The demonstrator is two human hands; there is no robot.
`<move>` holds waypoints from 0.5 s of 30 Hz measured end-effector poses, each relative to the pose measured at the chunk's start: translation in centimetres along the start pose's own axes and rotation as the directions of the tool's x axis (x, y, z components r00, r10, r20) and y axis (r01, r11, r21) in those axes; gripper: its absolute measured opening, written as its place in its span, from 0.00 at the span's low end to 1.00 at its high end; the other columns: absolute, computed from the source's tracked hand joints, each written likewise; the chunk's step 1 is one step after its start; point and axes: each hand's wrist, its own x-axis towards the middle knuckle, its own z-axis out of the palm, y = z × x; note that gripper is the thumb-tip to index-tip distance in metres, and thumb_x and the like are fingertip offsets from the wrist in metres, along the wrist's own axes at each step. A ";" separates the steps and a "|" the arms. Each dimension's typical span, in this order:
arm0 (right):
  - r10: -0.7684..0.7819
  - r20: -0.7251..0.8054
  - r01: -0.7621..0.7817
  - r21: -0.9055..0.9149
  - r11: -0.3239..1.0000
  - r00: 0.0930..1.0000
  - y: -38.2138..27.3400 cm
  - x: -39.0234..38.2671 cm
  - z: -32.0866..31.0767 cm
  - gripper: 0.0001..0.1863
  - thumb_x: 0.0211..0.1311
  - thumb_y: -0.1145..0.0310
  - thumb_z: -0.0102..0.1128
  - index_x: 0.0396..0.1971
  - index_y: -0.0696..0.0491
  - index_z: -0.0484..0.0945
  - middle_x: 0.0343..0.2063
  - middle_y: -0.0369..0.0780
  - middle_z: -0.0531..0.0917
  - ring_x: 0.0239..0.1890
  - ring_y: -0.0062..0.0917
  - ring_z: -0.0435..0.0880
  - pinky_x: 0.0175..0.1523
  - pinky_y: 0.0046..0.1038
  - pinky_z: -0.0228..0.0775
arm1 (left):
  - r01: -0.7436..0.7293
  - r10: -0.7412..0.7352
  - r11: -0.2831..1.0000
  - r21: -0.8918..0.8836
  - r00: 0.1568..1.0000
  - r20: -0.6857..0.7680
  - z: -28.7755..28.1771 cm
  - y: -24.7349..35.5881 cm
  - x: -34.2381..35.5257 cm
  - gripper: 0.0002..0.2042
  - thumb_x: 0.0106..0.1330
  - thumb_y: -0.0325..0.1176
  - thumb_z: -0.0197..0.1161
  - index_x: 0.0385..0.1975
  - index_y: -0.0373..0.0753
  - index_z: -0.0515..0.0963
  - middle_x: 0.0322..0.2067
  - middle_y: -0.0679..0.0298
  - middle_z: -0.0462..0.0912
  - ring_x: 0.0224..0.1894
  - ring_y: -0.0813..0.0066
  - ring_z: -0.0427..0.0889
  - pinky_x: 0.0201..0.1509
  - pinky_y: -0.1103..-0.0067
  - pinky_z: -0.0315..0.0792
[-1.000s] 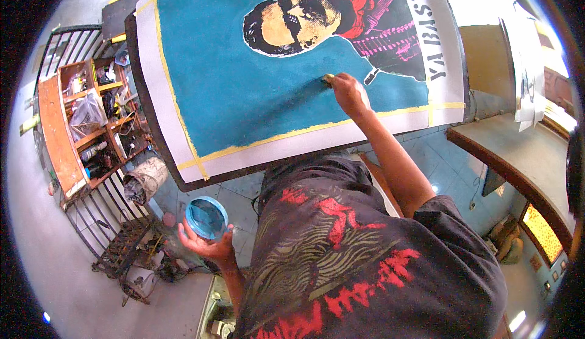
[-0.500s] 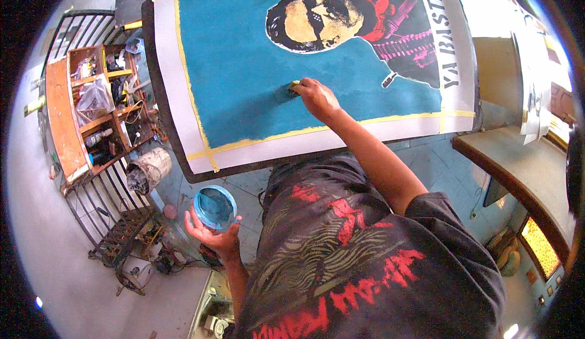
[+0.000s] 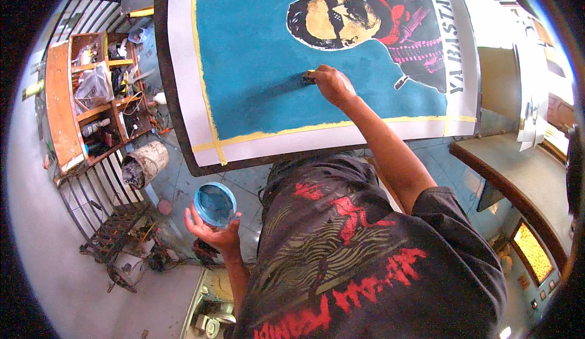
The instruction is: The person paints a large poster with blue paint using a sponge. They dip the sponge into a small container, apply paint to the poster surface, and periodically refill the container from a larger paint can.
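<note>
Blue paint covers much of a poster-like painting (image 3: 256, 83), which includes a figure in dark glasses and a red scarf. My right hand (image 3: 335, 88) pinches a small yellowish, dark-edged paint applicator (image 3: 308, 77) against the blue area, below the figure's head. Whether it is a sponge or a short brush is hidden by my fingers. In my left hand (image 3: 220, 236), held low beside my body, rests a round light-blue tub (image 3: 214, 204) with dark blue paint inside. Yellow masking tape (image 3: 268, 133) borders the painted part, with white margin outside it.
A dark board (image 3: 178, 104) lies under the painting. To the left are a wooden compartment box (image 3: 64, 104) of tools, a stained bucket (image 3: 148, 161) and a black metal rack (image 3: 116, 232). A brown-edged counter (image 3: 518, 168) juts in at the right.
The painting and the figure now sit further right in view. My right hand is slightly further right and higher in view, still on the blue. My left hand keeps the tub nearly in place.
</note>
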 end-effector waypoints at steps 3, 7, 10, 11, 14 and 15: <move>0.025 -0.147 -0.001 0.165 0.986 0.989 -2.3 0.5 -1.3 0.17 0.62 0.73 0.49 0.45 0.41 0.83 0.34 0.45 0.81 0.38 0.43 0.83 0.45 0.40 0.77 | -0.031 0.031 0.999 0.041 0.999 0.015 -1.2 -0.8 0.0 0.60 0.38 0.46 0.85 0.67 0.38 0.45 0.66 0.47 0.60 0.65 0.54 0.65 0.68 0.62 0.65; 0.004 -0.017 -0.004 0.003 1.000 1.000 -2.2 0.5 0.9 0.17 0.62 0.73 0.49 0.45 0.42 0.83 0.34 0.45 0.80 0.40 0.43 0.83 0.45 0.41 0.77 | 0.044 -0.044 0.999 0.018 0.999 -0.018 -1.9 -0.9 0.2 0.61 0.38 0.47 0.85 0.67 0.38 0.45 0.66 0.47 0.60 0.65 0.54 0.65 0.68 0.62 0.65; -0.007 -0.037 0.008 0.029 1.000 0.999 -4.2 1.2 0.1 0.16 0.62 0.73 0.49 0.44 0.43 0.83 0.34 0.45 0.80 0.40 0.43 0.82 0.45 0.41 0.76 | 0.005 -0.004 0.994 0.113 1.000 -0.008 -3.1 -1.9 0.2 0.61 0.37 0.48 0.85 0.67 0.38 0.45 0.66 0.48 0.61 0.65 0.54 0.65 0.68 0.62 0.66; -0.020 -0.011 0.020 0.005 1.000 1.000 -3.9 1.1 1.3 0.15 0.62 0.73 0.49 0.43 0.43 0.83 0.34 0.45 0.80 0.40 0.43 0.82 0.45 0.41 0.76 | 0.000 -0.002 0.983 0.185 1.000 0.010 -3.5 -1.9 0.4 0.61 0.37 0.48 0.85 0.67 0.38 0.45 0.66 0.48 0.61 0.65 0.54 0.66 0.68 0.62 0.66; -0.029 -0.053 0.031 0.027 0.999 0.998 -5.0 1.3 2.5 0.13 0.61 0.74 0.52 0.41 0.47 0.83 0.33 0.45 0.80 0.38 0.43 0.82 0.42 0.41 0.76 | -0.007 0.009 0.992 0.124 1.000 -0.018 -3.7 -2.4 0.6 0.61 0.37 0.49 0.84 0.67 0.38 0.46 0.66 0.48 0.62 0.65 0.55 0.66 0.68 0.62 0.66; -0.001 -0.057 0.004 0.060 0.998 0.998 -5.2 1.6 2.2 0.13 0.61 0.74 0.53 0.42 0.47 0.83 0.33 0.45 0.80 0.38 0.43 0.82 0.42 0.40 0.76 | -0.010 0.012 0.998 0.057 0.999 -0.042 -3.6 -2.6 0.6 0.61 0.37 0.50 0.84 0.67 0.38 0.46 0.66 0.48 0.62 0.65 0.55 0.66 0.68 0.61 0.66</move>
